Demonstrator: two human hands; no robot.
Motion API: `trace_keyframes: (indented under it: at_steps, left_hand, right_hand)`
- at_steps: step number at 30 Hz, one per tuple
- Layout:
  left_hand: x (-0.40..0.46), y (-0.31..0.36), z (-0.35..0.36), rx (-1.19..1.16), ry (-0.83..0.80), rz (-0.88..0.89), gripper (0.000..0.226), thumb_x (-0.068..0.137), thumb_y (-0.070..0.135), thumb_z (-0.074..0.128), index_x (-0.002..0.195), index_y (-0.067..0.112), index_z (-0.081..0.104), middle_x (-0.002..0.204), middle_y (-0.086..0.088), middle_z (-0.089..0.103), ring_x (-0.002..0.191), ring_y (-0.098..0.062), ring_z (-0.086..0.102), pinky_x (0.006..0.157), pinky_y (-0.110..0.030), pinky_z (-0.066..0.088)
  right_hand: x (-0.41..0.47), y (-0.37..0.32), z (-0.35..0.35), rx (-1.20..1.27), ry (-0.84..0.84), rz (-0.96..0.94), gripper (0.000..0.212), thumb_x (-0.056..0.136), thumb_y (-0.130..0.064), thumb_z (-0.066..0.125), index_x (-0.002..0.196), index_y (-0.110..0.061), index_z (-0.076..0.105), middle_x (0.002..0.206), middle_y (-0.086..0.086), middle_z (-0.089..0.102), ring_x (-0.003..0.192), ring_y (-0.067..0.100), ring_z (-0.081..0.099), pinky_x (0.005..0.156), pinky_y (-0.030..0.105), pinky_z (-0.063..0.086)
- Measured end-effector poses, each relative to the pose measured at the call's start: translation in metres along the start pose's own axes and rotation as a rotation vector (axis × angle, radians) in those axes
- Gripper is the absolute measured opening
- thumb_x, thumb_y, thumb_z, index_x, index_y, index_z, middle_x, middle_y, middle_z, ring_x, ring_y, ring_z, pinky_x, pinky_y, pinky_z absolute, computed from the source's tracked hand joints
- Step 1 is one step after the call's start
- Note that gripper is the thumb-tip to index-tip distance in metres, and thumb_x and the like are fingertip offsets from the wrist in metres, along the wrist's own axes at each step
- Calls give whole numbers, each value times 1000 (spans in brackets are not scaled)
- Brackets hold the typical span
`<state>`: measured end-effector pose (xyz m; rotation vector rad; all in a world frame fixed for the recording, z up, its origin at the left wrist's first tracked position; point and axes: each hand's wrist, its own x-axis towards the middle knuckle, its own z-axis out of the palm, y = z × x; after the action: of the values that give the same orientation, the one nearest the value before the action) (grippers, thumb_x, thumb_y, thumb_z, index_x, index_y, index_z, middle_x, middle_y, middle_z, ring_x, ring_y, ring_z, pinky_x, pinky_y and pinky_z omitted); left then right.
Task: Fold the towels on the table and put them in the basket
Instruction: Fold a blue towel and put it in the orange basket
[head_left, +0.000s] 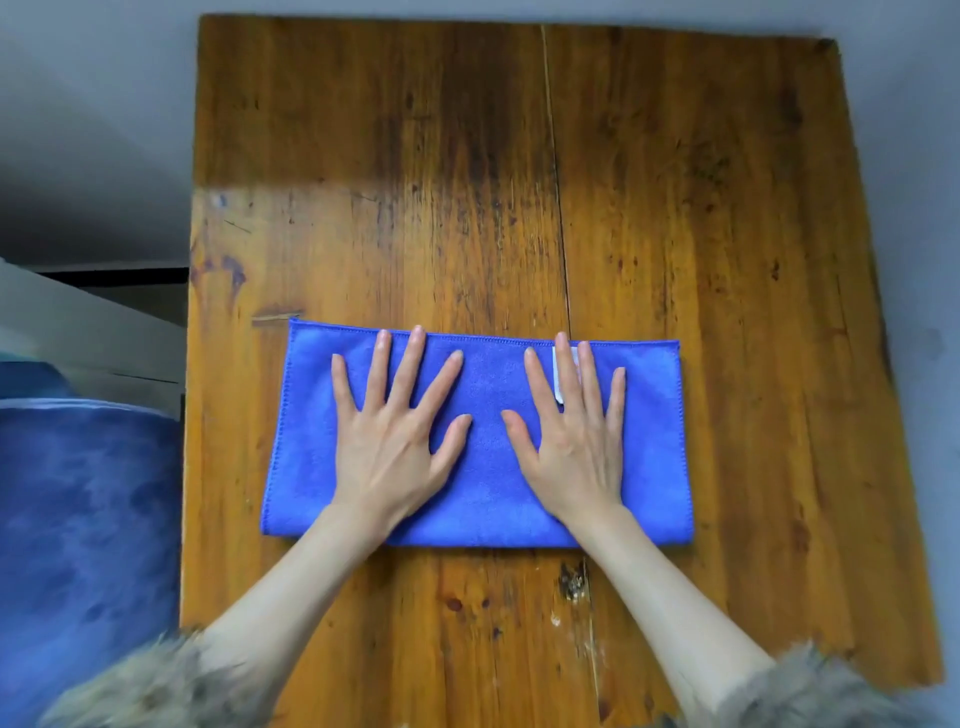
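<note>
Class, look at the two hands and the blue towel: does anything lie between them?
Nothing visible does. The left hand and right hand both rest flat, fingers spread, directly on the towel, which lies on the table.

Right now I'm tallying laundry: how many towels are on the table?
1. A blue towel lies folded on the near half of the table, under both flat hands. The blue fabric off the table's left edge may be more; I cannot tell.
</note>
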<state>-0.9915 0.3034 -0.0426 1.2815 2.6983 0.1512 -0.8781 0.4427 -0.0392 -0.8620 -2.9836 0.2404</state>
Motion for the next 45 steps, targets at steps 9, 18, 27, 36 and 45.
trace_keyframes:
  at_steps: [9,18,27,36,45]
  left_hand:
    - [-18,-13,-6,-4,21,-27,61,90,50,33,145,26,30,156,-10,20,144,-33,15,112,-59,4]
    - [-46,-37,-5,-52,30,-105,54,93,37,29,143,16,36,153,-16,24,143,-33,18,115,-51,12]
    - [-57,-52,-25,-316,181,-665,35,90,20,58,120,3,52,117,-23,48,108,-41,41,90,-52,33]
    - [-44,-61,-32,-357,-24,-799,31,86,33,60,102,7,62,115,-20,46,113,-38,35,97,-47,27]
    - [-18,-84,-56,-535,30,-705,14,90,28,51,88,14,46,85,-4,58,85,-31,50,82,-43,38]
  right_hand:
    - [-15,24,-1,20,53,6,61,91,-49,39,144,-19,33,154,11,23,142,30,18,113,57,9]
    - [-36,50,-8,6,-54,137,62,93,-48,26,145,-15,29,155,13,16,144,26,9,116,48,6]
    - [-44,-23,-16,136,82,-1,55,93,-37,38,142,-12,36,152,12,25,142,27,17,114,53,7]
    - [-51,-54,12,-77,-117,-89,57,92,-45,34,144,-22,33,153,8,26,142,29,21,112,55,13]
    - [-25,-80,10,-78,-128,-4,57,91,-44,32,143,-21,35,152,8,28,141,30,23,111,58,16]
